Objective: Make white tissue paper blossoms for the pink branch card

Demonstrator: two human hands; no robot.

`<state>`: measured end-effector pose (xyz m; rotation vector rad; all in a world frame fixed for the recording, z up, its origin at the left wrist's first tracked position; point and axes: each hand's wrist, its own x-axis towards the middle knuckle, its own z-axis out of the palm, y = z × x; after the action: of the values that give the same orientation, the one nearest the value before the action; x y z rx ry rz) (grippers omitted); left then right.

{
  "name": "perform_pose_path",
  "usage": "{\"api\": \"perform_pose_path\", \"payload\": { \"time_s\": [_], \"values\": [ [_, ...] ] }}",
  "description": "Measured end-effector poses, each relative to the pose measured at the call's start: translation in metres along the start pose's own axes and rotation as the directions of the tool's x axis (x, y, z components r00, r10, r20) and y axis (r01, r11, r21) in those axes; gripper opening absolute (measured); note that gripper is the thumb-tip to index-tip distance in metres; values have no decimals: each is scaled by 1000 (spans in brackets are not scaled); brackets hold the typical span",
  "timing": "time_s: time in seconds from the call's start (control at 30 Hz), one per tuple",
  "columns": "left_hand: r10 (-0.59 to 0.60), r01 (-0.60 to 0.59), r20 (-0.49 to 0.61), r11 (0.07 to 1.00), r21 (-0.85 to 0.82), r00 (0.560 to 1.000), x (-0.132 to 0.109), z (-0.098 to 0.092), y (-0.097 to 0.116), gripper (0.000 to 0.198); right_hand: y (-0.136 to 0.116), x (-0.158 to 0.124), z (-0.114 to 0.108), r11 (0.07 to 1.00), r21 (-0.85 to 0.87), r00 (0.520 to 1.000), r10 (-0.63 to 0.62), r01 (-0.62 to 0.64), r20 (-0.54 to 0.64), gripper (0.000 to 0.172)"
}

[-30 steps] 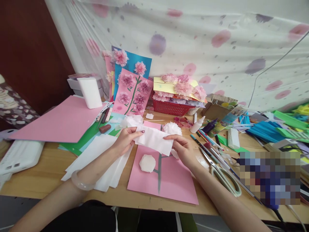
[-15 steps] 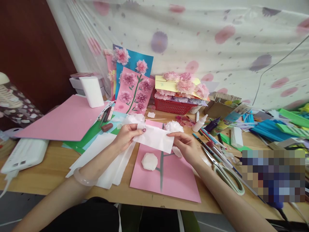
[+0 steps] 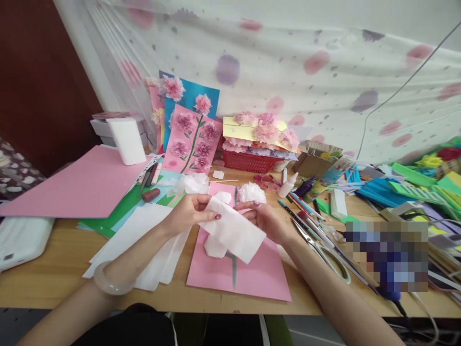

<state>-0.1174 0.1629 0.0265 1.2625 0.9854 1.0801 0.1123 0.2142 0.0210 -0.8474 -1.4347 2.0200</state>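
Note:
My left hand (image 3: pixel 189 214) pinches one end of a folded strip of white tissue paper (image 3: pixel 236 230), thumb on top. The strip slants down to the right, and its lower right end hangs free. Close behind its upper edge is my right hand (image 3: pixel 268 221), fingers loosely stretched to the left; the fingertips are partly hidden. Below lies a pink sheet (image 3: pixel 257 278) with a painted grey-green stem (image 3: pixel 234 271). On it sit a white paper piece (image 3: pixel 215 246), partly covered by the strip, and a fluffy white paper flower (image 3: pixel 252 193).
White paper sheets (image 3: pixel 144 259) lie at left, near a large pink board (image 3: pixel 79 182). Scissors (image 3: pixel 333 259), pens and a glue bottle (image 3: pixel 288 185) are at right. Flower cards (image 3: pixel 196 139) and a red basket (image 3: pixel 248 161) stand behind.
The strip has swung from nearly level to slanting down to the right. My right hand has left its right end and moved behind the upper edge. The view has shifted slightly.

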Motion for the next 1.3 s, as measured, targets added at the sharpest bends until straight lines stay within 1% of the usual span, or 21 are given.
{"api": "perform_pose_path", "payload": {
  "time_s": [0.1, 0.13, 0.17, 0.2, 0.27, 0.33, 0.37, 0.43, 0.47, 0.53, 0.6, 0.67, 0.77, 0.83, 0.93, 1.0, 1.17, 1.3],
  "values": [
    [-6, -22, 182, 988, 151, 983, -4, 10, 1, 17, 3, -5, 6, 983, -177, 997, 54, -44, 52, 30],
    [1, -44, 209, 978, 202, 978, -5, 13, 0, 15, 4, -5, 9, 974, -222, 996, 58, -42, 66, 27],
    [15, -63, 195, 967, 247, 981, -5, 16, -1, 15, 6, -5, 12, 968, -250, 996, 52, -32, 73, 25],
    [30, -72, 151, 957, 282, 988, -6, 18, -2, 16, 8, -4, 14, 965, -261, 997, 39, -19, 69, 25],
    [63, -63, 10, 951, 304, 998, -5, 20, -6, 22, 12, -1, 16, 971, -241, 1000, 8, -6, 7, 28],
    [94, -58, -141, 970, 236, 986, -3, 20, -10, 33, 17, 2, 17, 982, -186, 994, -47, 28, -100, 31],
    [95, -60, -198, 982, 179, 976, -2, 19, -12, 38, 20, 3, 17, 986, -155, 986, -79, 55, -150, 31],
    [72, -60, -277, 997, 49, 958, 0, 19, -16, 43, 25, 4, 18, 987, -113, 967, -137, 114, -217, 31],
    [47, -53, -297, 999, -12, 954, 0, 20, -17, 43, 26, 4, 18, 985, -102, 959, -159, 138, -234, 30],
    [-2, -31, -302, 994, -103, 953, 1, 22, -20, 40, 28, 3, 20, 980, -103, 949, -193, 172, -249, 29],
    [-18, -20, -297, 992, -125, 955, 0, 24, -21, 36, 27, 0, 23, 976, -112, 946, -211, 188, -247, 27],
    [-10, -13, -302, 997, -74, 953, -1, 26, -21, 34, 25, -2, 26, 972, -127, 943, -223, 197, -246, 24],
    [14, -4, -307, 999, 34, 951, -3, 27, -19, 32, 24, -4, 28, 963, -169, 936, -247, 208, -252, 27],
    [46, -35, -313, 999, 41, 948, -4, 27, -18, 31, 24, -4, 28, 955, -208, 930, -263, 213, -256, 27],
    [105, -117, -322, 993, -19, 941, -5, 27, -18, 31, 26, -4, 27, 942, -254, 919, -286, 219, -272, 31],
    [128, -146, -329, 989, -30, 936, -5, 27, -18, 30, 26, -4, 27, 940, -259, 912, -295, 223, -283, 34],
    [125, -137, -342, 990, -13, 931, -5, 27, -17, 28, 24, -5, 27, 945, -240, 921, -284, 221, -268, 31],
    [118, -141, -331, 989, -46, 936, -4, 27, -17, 30, 22, -6, 30, 947, -233, 916, -283, 220, -284, 31]
  ]
}}
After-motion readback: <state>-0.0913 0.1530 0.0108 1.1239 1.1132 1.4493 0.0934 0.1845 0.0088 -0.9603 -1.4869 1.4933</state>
